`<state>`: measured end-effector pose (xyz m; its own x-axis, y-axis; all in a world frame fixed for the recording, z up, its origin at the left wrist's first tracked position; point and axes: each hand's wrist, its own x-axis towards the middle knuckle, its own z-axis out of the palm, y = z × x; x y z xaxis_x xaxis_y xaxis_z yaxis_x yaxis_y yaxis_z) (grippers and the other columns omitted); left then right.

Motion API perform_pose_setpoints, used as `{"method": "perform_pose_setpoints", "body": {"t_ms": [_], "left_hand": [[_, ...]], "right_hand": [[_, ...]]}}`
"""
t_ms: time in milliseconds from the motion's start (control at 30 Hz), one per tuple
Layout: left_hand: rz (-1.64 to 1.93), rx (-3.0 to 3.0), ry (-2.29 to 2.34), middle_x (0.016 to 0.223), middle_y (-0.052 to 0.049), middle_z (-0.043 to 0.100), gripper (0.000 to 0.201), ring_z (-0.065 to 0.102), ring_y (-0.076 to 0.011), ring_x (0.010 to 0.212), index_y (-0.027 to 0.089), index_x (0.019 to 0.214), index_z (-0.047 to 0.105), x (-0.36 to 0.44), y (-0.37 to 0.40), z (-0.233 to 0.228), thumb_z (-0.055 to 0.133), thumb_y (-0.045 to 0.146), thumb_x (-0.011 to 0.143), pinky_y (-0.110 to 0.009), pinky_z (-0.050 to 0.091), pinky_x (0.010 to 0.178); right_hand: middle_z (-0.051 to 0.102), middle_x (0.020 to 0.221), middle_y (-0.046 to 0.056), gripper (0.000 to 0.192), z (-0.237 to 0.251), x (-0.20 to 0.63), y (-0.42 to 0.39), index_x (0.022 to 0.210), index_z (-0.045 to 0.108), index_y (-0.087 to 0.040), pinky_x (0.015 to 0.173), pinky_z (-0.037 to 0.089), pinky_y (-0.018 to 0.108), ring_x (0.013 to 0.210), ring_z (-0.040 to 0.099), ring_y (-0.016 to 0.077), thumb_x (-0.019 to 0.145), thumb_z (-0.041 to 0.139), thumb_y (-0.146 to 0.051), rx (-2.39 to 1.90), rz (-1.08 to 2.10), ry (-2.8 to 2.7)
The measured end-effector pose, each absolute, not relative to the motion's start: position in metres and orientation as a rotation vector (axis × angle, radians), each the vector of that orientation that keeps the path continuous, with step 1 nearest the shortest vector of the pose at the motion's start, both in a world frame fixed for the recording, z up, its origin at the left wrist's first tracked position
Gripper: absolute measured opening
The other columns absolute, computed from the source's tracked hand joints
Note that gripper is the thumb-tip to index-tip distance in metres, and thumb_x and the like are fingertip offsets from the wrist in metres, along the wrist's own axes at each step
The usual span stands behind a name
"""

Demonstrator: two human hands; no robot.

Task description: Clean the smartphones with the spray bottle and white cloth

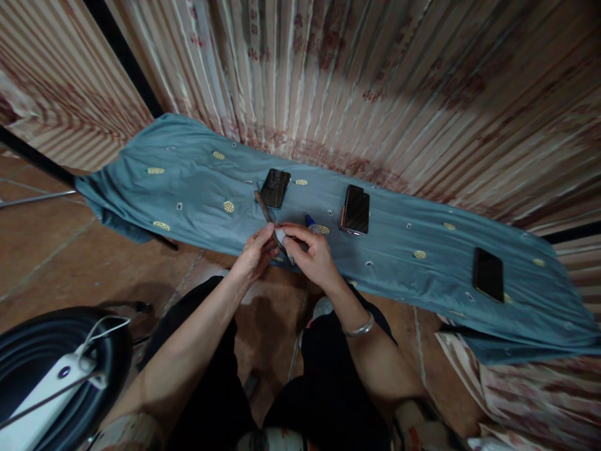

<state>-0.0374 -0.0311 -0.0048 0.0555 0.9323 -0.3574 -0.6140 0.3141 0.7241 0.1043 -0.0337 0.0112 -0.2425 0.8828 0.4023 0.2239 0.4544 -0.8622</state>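
Note:
My left hand and my right hand meet over the near edge of a teal cloth. Together they pinch a small pale object between the fingertips; what it is I cannot tell. A thin metal tool sticks up from between the hands toward a cracked dark phone. A small bottle with a blue cap lies just behind my right hand. A silver bangle circles my right wrist.
Two more dark phones lie on the cloth, one in the middle, one at the right. Striped curtains hang behind. A black round container with a white power strip stands at lower left on the tiled floor.

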Motion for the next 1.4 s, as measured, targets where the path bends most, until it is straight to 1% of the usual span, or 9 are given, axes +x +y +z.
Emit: {"method": "perform_pose_setpoints", "body": {"t_ms": [133, 267, 400, 600, 733, 867, 967, 1200, 1400], "left_hand": [[1.25, 0.423, 0.933, 0.07, 0.0, 0.07, 0.028, 0.064, -0.0109, 0.067, 0.017, 0.077, 0.07, -0.038, -0.029, -0.004, 0.085, 0.039, 0.066, -0.021, 0.047, 0.064], [1.306, 0.421, 0.946, 0.069, 0.003, 0.069, 0.028, 0.063, -0.0087, 0.065, 0.017, 0.076, 0.069, -0.038, -0.028, -0.003, 0.088, 0.033, 0.063, -0.02, 0.048, 0.065], [1.297, 0.387, 0.934, 0.07, 0.002, 0.07, 0.031, 0.064, -0.0084, 0.063, 0.017, 0.076, 0.067, -0.04, -0.027, -0.002, 0.086, 0.039, 0.064, -0.02, 0.049, 0.064], [1.24, 0.273, 0.871, 0.071, 0.0, 0.071, 0.033, 0.063, -0.0097, 0.057, 0.017, 0.08, 0.066, -0.043, -0.024, -0.002, 0.077, 0.048, 0.076, -0.021, 0.051, 0.059], [1.224, 0.263, 0.82, 0.074, -0.003, 0.073, 0.037, 0.065, -0.012, 0.061, 0.016, 0.086, 0.067, -0.046, -0.022, -0.001, 0.071, 0.052, 0.08, -0.023, 0.053, 0.063], [1.245, 0.269, 0.804, 0.081, -0.005, 0.075, 0.044, 0.069, -0.0155, 0.073, 0.016, 0.093, 0.068, -0.049, -0.021, 0.001, 0.069, 0.057, 0.08, -0.027, 0.055, 0.073], [1.231, 0.291, 0.793, 0.082, -0.006, 0.075, 0.047, 0.069, -0.0162, 0.075, 0.015, 0.095, 0.068, -0.049, -0.021, 0.001, 0.068, 0.06, 0.079, -0.028, 0.055, 0.075], [1.218, 0.372, 0.805, 0.078, 0.0, 0.073, 0.037, 0.067, -0.012, 0.068, 0.017, 0.09, 0.068, -0.044, -0.022, -0.006, 0.076, 0.05, 0.076, -0.023, 0.053, 0.067], [1.236, 0.38, 0.836, 0.077, -0.002, 0.073, 0.035, 0.067, -0.0129, 0.069, 0.015, 0.086, 0.069, -0.042, -0.024, -0.009, 0.08, 0.046, 0.073, -0.023, 0.052, 0.066]], "right_hand": [[0.075, 0.115, 0.002, 0.019, 0.01, 0.105, -0.036, 0.102, 0.075, -0.028, 0.095, 0.058, 0.034, 0.107, 0.071, 0.0182, 0.09, 0.061, -0.027, -0.976, 0.787, -1.738], [0.075, 0.117, 0.002, 0.021, 0.01, 0.106, -0.037, 0.105, 0.075, -0.029, 0.099, 0.056, 0.036, 0.109, 0.07, 0.0182, 0.09, 0.062, -0.026, -0.987, 0.674, -1.808], [0.074, 0.12, 0.0, 0.024, 0.01, 0.107, -0.04, 0.11, 0.074, -0.03, 0.101, 0.055, 0.035, 0.111, 0.069, 0.0179, 0.091, 0.061, -0.024, -0.987, 0.653, -1.827], [0.073, 0.122, 0.002, 0.027, 0.009, 0.11, -0.039, 0.114, 0.072, -0.03, 0.103, 0.053, 0.035, 0.115, 0.067, 0.0186, 0.091, 0.061, -0.021, -1.002, 0.635, -1.893], [0.074, 0.12, 0.001, 0.025, 0.008, 0.117, -0.035, 0.111, 0.072, -0.03, 0.102, 0.053, 0.037, 0.113, 0.068, 0.0192, 0.09, 0.063, -0.021, -1.041, 0.648, -1.956], [0.076, 0.113, 0.001, 0.023, 0.009, 0.122, -0.032, 0.107, 0.073, -0.03, 0.096, 0.055, 0.037, 0.107, 0.07, 0.0196, 0.089, 0.063, -0.02, -1.072, 0.702, -1.973], [0.076, 0.112, 0.001, 0.023, 0.01, 0.123, -0.033, 0.107, 0.073, -0.029, 0.095, 0.055, 0.036, 0.105, 0.071, 0.0196, 0.088, 0.064, -0.019, -1.077, 0.727, -1.959], [0.076, 0.113, 0.002, 0.019, 0.006, 0.121, -0.034, 0.104, 0.075, -0.028, 0.099, 0.053, 0.037, 0.108, 0.07, 0.0205, 0.088, 0.066, -0.025, -1.017, 0.755, -1.877], [0.075, 0.115, 0.001, 0.019, 0.007, 0.119, -0.035, 0.105, 0.075, -0.031, 0.1, 0.053, 0.037, 0.11, 0.069, 0.0198, 0.088, 0.066, -0.029, -0.964, 0.833, -1.8]]}}
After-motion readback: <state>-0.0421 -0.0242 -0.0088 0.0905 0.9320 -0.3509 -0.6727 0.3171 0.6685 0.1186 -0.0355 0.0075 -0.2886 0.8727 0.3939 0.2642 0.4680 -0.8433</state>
